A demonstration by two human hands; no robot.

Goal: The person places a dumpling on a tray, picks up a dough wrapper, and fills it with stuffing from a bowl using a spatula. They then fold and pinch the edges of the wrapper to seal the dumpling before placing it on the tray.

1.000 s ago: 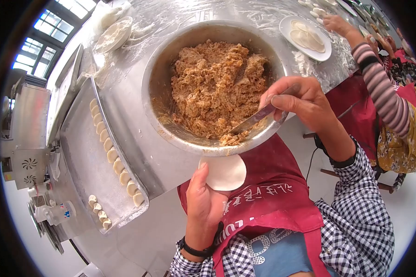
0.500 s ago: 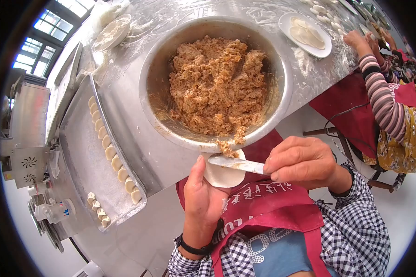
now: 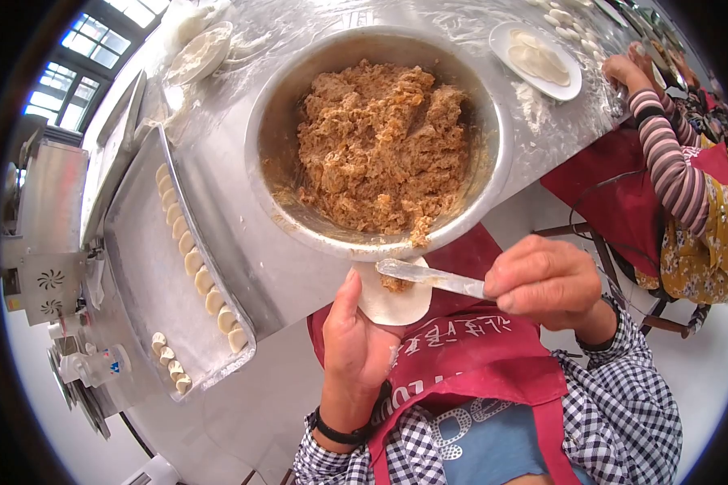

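My left hand [image 3: 354, 343] holds a round white dumpling wrapper [image 3: 398, 309] just below the bowl's near rim, thumb up along its left side. A small lump of filling [image 3: 395, 284] lies on the wrapper. In my right hand [image 3: 546, 283] is a flat metal spatula [image 3: 445, 280], pinched by its right end. Its blade lies over the wrapper's upper part and partly covers the lump. Beyond my hands stands a large steel bowl [image 3: 255, 174] with a mound of reddish-brown minced filling [image 3: 380, 153].
At left, a metal tray [image 3: 150, 250] carries a row of folded dumplings [image 3: 194, 263] and several smaller pieces. Back right, a white plate [image 3: 570, 87] holds stacked wrappers. A floury dish [image 3: 201, 55] sits back left. Another person's striped sleeve [image 3: 663, 153] reaches the table at right.
The spatula has moved from the wrapper's left edge slightly right and up, and its filling now rests on the wrapper. My right hand shifted right; my left stayed nearly still.
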